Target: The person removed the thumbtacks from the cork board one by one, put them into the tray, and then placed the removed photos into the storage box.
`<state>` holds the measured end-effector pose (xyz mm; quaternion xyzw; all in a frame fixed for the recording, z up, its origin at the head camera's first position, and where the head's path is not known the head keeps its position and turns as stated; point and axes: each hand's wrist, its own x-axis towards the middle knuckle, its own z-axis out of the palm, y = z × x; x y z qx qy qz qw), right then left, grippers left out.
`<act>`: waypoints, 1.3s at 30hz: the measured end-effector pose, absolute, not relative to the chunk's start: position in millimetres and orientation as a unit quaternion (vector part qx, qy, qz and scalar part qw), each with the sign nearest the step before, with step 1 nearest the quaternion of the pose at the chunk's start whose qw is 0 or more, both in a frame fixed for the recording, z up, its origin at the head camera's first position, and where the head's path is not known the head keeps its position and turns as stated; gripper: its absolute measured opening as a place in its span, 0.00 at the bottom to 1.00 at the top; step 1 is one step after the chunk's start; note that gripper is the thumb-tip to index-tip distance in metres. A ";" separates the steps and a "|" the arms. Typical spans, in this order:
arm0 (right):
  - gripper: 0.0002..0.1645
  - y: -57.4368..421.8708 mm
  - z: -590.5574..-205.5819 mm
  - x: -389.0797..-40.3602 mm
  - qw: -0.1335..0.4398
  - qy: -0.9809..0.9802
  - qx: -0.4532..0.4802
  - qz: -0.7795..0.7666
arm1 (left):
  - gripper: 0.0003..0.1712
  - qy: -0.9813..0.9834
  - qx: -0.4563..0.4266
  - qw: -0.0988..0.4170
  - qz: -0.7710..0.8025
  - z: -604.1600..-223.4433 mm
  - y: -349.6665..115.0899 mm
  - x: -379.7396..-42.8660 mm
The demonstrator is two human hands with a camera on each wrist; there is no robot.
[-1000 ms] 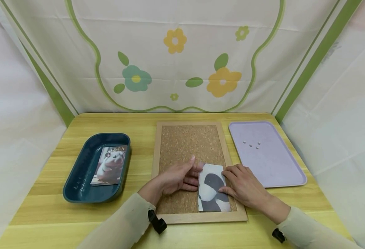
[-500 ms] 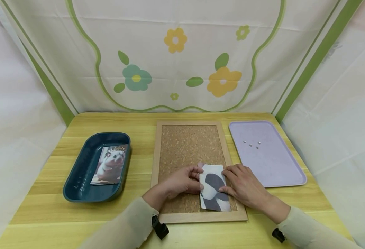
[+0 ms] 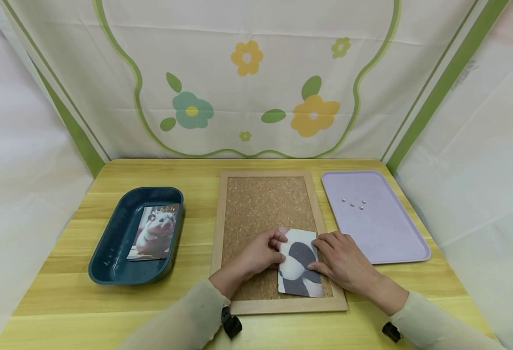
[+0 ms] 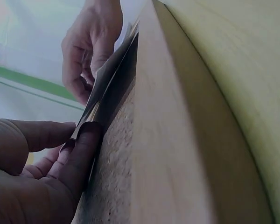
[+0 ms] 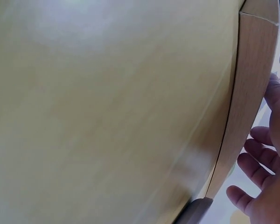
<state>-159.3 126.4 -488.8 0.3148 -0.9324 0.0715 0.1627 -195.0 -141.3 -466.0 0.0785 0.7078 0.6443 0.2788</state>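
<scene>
A panda photo card (image 3: 297, 260) lies over the lower right of a cork board (image 3: 265, 204) with a wooden frame. A pinkish corner shows behind its top left, and the left wrist view shows layers at the edge, so another card seems to lie beneath. My left hand (image 3: 260, 253) pinches the card's left edge between thumb and fingers, holding it slightly raised off the cork (image 4: 116, 172). At the right edge, my right hand (image 3: 344, 260) holds the card, thumb on its face. That hand's other fingers (image 5: 254, 170) are loosely bent near the frame (image 5: 252, 70).
To the left stands a dark teal tray (image 3: 107, 262) with a hamster photo card (image 3: 155, 232) in it. A lilac tray (image 3: 383, 233) on the right carries several small round silvery pieces (image 3: 352, 205). Patterned cloth (image 3: 247, 97) closes off the back of the wooden table (image 3: 63, 291).
My left hand has gone from nearly straight fingers beside the card to pinching its left edge. The card has shifted slightly. My right hand has stayed in place.
</scene>
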 end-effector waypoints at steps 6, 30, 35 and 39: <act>0.31 127.7 -486.4 -159.2 0.186 -0.925 0.314 0.107 | 0.22 0.693 0.078 0.272 0.663 -467.2 -154.6 -205.1; 0.23 118.1 -488.5 -163.8 0.153 -0.927 0.331 0.087 | 0.21 0.672 0.016 0.241 0.700 -438.4 -239.3 -239.4; 0.24 117.4 -488.8 -163.4 0.147 -0.928 0.330 0.085 | 0.21 0.675 0.021 0.239 0.697 -432.5 -253.3 -241.7; 0.26 116.8 -490.0 -163.5 0.149 -0.928 0.331 0.082 | 0.22 0.674 0.020 0.237 0.699 -430.3 -263.6 -242.5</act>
